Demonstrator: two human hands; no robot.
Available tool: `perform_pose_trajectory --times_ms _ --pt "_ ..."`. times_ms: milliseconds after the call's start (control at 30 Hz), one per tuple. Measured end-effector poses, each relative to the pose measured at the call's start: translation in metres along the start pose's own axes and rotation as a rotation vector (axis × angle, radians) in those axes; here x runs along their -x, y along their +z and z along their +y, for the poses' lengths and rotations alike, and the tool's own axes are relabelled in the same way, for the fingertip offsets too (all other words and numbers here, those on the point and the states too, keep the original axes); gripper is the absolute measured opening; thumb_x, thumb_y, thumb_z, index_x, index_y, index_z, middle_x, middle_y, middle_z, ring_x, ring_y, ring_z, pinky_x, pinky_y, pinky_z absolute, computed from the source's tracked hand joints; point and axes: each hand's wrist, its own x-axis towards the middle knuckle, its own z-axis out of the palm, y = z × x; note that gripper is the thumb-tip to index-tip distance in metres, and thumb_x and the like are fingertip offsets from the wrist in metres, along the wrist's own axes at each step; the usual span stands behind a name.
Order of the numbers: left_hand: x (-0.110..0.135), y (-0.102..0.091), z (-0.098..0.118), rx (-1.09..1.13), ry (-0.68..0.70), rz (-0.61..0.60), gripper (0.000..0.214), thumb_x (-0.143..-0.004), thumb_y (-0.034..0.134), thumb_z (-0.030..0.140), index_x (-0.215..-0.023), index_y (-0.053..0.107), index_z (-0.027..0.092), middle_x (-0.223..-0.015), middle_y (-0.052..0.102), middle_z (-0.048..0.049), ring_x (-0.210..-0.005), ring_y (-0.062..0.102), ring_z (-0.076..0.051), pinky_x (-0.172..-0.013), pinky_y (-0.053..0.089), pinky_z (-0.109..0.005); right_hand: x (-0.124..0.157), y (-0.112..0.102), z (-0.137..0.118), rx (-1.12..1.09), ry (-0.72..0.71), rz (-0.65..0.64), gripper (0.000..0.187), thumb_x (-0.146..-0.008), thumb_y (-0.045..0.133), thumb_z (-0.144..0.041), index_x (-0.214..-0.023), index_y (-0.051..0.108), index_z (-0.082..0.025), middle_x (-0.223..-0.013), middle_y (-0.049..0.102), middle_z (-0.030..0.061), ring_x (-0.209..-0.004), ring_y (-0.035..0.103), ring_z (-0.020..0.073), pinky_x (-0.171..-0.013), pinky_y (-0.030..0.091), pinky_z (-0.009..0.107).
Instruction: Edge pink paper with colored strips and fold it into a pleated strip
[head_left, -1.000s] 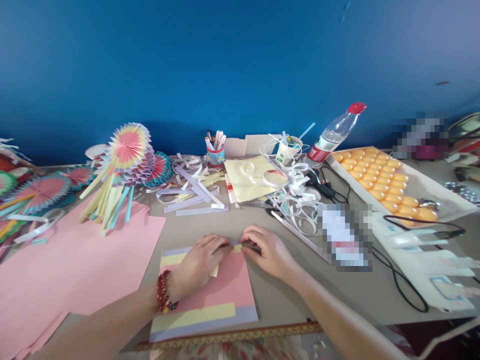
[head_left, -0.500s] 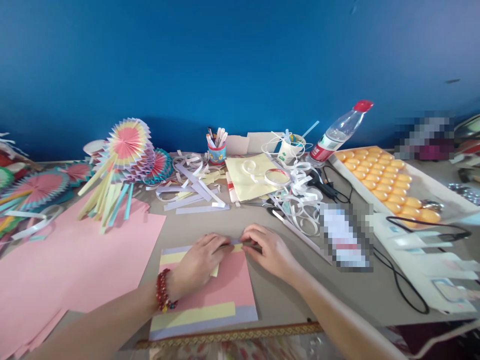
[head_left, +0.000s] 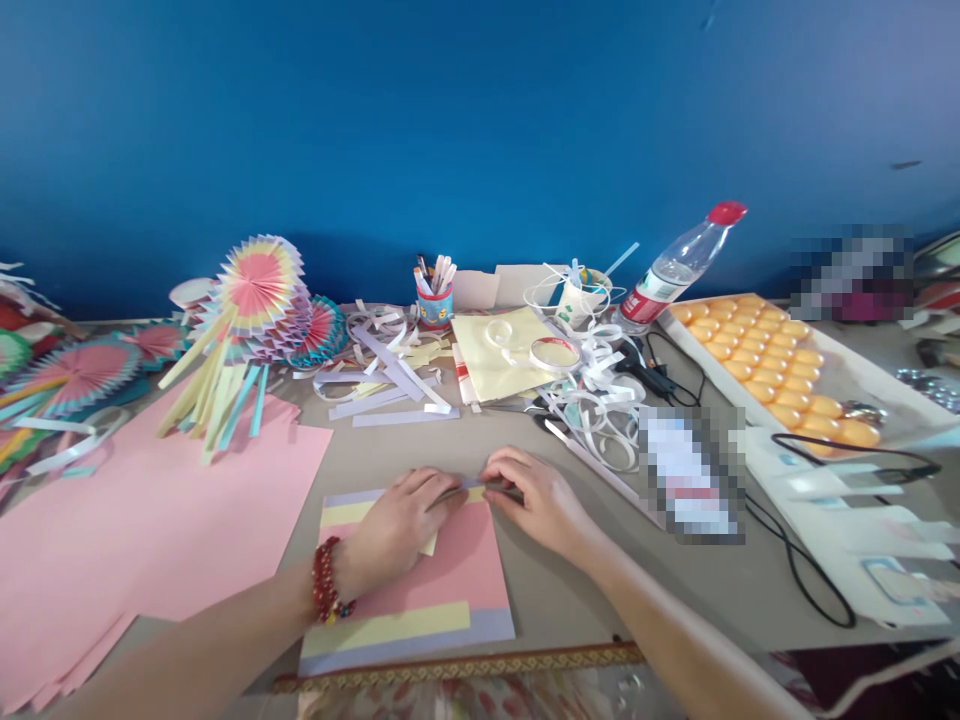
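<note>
A pink sheet of paper (head_left: 472, 560) lies in front of me, with lilac and yellow bands along its near and far edges. My left hand (head_left: 409, 520), a red bead bracelet at its wrist, rests across the sheet; its fingers are bent together at the far edge, on the far yellow paper strip (head_left: 475, 494). At that strip's right end, by the sheet's far right corner, my right hand (head_left: 536, 498) pinches with thumb and fingers. Beneath my left hand the tip of another yellow piece (head_left: 430, 543) shows. The fingers hide part of the far edge.
Pink sheets (head_left: 187, 510) are spread at left, below folded paper rosettes (head_left: 259, 290). Behind are a pen cup (head_left: 435, 308), yellow paper (head_left: 480, 355), a tape roll (head_left: 555, 352) and curled white strips (head_left: 607, 425). To the right stand a bottle (head_left: 660, 285) and an orange-domed tray (head_left: 780, 370).
Both hands stay at the sheet's far edge; only a slight shift of the left fingers shows. The sheet and strips keep their places.
</note>
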Motion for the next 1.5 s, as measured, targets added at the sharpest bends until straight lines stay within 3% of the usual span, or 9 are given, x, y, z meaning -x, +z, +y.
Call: perform_pose_trajectory --times_ms 633,933,1133,1233,1500 --pt "-0.001 -0.004 0.003 -0.108 0.046 -0.024 0.049 -0.086 0.042 -0.001 -0.130 0.051 0.018 -0.124 0.057 -0.0112 -0.114 0.052 -0.025 -0.097 0.047 -0.042 -0.003 0.001 -0.002 0.003 -0.005 0.035 0.012 -0.092 0.052 -0.016 -0.087 0.060 -0.023 -0.092 0.063 0.0039 -0.082 0.059 0.0177 -0.071 0.045 0.026" --pt "-0.002 -0.007 0.005 -0.141 0.046 -0.058 0.044 -0.089 0.039 -0.001 -0.128 0.052 0.015 -0.125 0.056 -0.0111 -0.115 0.050 -0.026 -0.096 0.047 -0.042 0.000 -0.002 0.001 0.012 -0.015 -0.028 0.006 -0.090 0.059 -0.018 -0.094 0.061 -0.023 -0.100 0.061 0.0043 -0.081 0.059 0.0160 -0.071 0.047 0.025" --pt "-0.001 -0.003 0.002 -0.117 0.051 -0.009 0.046 -0.088 0.042 0.000 -0.129 0.052 0.018 -0.124 0.056 -0.0109 -0.114 0.052 -0.025 -0.095 0.048 -0.041 -0.001 -0.010 0.003 -0.054 -0.018 -0.116 0.012 -0.089 0.066 -0.029 -0.099 0.063 -0.024 -0.102 0.061 0.0028 -0.078 0.059 0.0138 -0.070 0.047 0.023" --pt "-0.001 -0.003 0.002 -0.101 0.048 -0.006 0.047 -0.087 0.044 0.001 -0.129 0.052 0.019 -0.124 0.056 -0.0100 -0.113 0.052 -0.025 -0.096 0.048 -0.042 -0.003 -0.007 0.002 -0.058 0.022 -0.091 0.002 -0.091 0.061 -0.022 -0.093 0.062 -0.022 -0.098 0.061 0.0018 -0.072 0.058 0.0116 -0.067 0.045 0.022" --pt "-0.001 -0.002 0.001 -0.091 0.048 -0.005 0.048 -0.088 0.041 0.000 -0.131 0.050 0.020 -0.126 0.056 -0.0091 -0.115 0.051 -0.024 -0.099 0.048 -0.042 -0.003 0.001 -0.001 0.048 0.032 -0.009 0.010 -0.093 0.054 -0.017 -0.087 0.060 -0.022 -0.092 0.061 0.0022 -0.079 0.058 0.0155 -0.069 0.043 0.024"
